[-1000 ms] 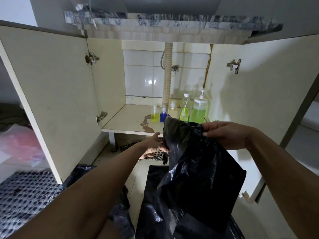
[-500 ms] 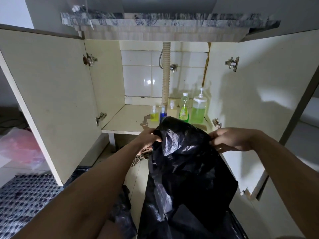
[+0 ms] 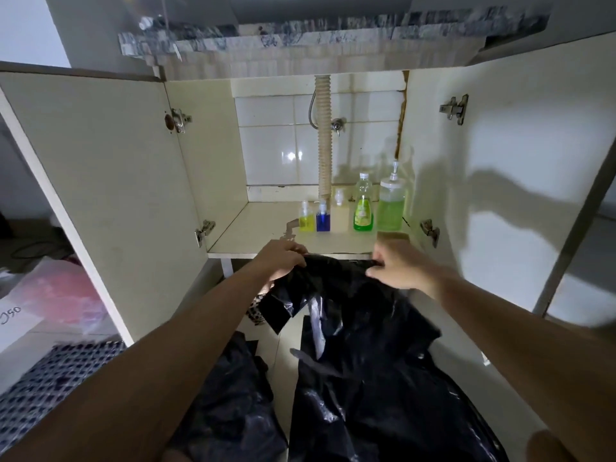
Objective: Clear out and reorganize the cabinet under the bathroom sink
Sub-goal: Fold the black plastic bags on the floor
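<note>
Holding black plastic bag (image 3: 360, 345) by top edge, just in front of cabinet shelf (image 3: 260, 235) lip. Left hand (image 3: 283, 261) fingers curled round bag rim; right hand (image 3: 396, 268) pinching same rim, hands set apart, probably to spread mouth for loading. Bag body hangs below shelf toward floor. On shelf, right of drain hose (image 3: 323, 138): yellow bottle (image 3: 306, 217), blue bottle (image 3: 322, 217), green dish-soap bottle (image 3: 363, 203), pump dispenser (image 3: 392, 200), grouped at back right. Both doors open wide.
</note>
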Action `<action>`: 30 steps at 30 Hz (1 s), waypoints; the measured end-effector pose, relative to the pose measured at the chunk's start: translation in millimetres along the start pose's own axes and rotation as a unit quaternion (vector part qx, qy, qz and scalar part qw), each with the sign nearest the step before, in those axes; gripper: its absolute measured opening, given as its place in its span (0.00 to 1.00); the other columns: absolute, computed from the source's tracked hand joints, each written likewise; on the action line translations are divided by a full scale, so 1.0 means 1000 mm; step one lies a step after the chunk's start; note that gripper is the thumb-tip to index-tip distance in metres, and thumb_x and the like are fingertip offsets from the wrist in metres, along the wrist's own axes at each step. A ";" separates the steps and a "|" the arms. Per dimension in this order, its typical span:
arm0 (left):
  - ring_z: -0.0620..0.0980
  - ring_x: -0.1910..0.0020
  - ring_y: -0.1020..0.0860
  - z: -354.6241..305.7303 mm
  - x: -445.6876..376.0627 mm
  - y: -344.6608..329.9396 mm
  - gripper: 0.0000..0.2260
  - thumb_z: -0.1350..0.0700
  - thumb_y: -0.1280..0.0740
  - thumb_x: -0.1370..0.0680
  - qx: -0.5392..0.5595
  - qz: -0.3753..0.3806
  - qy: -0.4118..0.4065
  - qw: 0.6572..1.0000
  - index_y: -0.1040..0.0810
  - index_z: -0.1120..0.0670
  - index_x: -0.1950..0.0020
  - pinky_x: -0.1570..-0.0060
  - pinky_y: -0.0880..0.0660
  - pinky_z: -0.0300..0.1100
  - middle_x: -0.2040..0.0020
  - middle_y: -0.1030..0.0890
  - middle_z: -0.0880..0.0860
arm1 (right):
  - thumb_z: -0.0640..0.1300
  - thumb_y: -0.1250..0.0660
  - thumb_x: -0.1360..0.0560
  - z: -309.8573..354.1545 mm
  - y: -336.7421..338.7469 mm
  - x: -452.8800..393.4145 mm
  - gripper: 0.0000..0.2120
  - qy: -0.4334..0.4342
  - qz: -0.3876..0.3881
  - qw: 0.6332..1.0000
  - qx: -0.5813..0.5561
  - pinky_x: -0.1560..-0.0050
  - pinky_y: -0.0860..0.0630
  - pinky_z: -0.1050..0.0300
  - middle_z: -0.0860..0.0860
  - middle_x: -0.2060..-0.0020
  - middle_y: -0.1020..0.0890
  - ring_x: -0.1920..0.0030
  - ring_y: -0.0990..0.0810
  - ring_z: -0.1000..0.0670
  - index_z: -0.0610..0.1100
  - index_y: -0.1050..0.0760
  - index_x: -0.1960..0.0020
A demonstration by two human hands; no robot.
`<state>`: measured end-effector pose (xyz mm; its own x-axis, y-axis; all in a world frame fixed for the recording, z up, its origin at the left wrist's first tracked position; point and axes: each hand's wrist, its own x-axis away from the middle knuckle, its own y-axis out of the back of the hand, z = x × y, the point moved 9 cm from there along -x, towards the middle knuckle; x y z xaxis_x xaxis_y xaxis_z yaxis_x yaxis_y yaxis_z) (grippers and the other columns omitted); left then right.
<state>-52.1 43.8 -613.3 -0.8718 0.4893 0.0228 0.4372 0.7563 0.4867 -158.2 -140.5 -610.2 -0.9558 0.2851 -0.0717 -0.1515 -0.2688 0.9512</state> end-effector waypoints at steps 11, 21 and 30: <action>0.60 0.58 0.21 0.039 0.006 0.022 0.03 0.62 0.32 0.27 0.138 -0.022 0.154 0.978 0.22 0.59 0.54 0.57 0.20 0.54 0.54 0.21 0.62 | 0.64 0.35 0.28 0.092 -0.108 0.034 0.30 -0.038 0.278 0.960 -0.021 0.58 0.29 0.58 0.47 0.48 0.24 0.56 0.26 0.50 0.40 0.30 0.41; 0.50 0.53 0.21 0.034 0.012 0.045 0.24 0.48 0.23 0.32 0.041 -0.019 0.027 0.999 0.24 0.52 0.39 0.62 0.24 0.40 0.45 0.21 0.54 | 0.36 0.42 0.25 0.057 -0.047 -0.013 0.07 -0.097 0.019 0.994 -0.042 0.65 0.30 0.57 0.44 0.56 0.21 0.60 0.23 0.46 0.38 0.28 0.50; 0.52 0.42 0.24 0.023 0.012 0.002 0.33 0.45 0.25 0.31 -0.435 0.092 -0.088 0.891 0.32 0.46 0.29 0.43 0.26 0.46 0.38 0.22 0.50 | 0.38 0.40 0.25 0.039 -0.001 -0.021 0.04 -0.063 -0.102 0.992 -0.031 0.62 0.24 0.53 0.45 0.58 0.21 0.59 0.21 0.45 0.40 0.28 0.51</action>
<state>-56.4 60.7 -631.8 -0.7215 0.6887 0.0712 0.1652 0.0713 0.9837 -128.0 -110.8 -597.5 -0.8655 0.4504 -0.2191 -0.3576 -0.2496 0.8999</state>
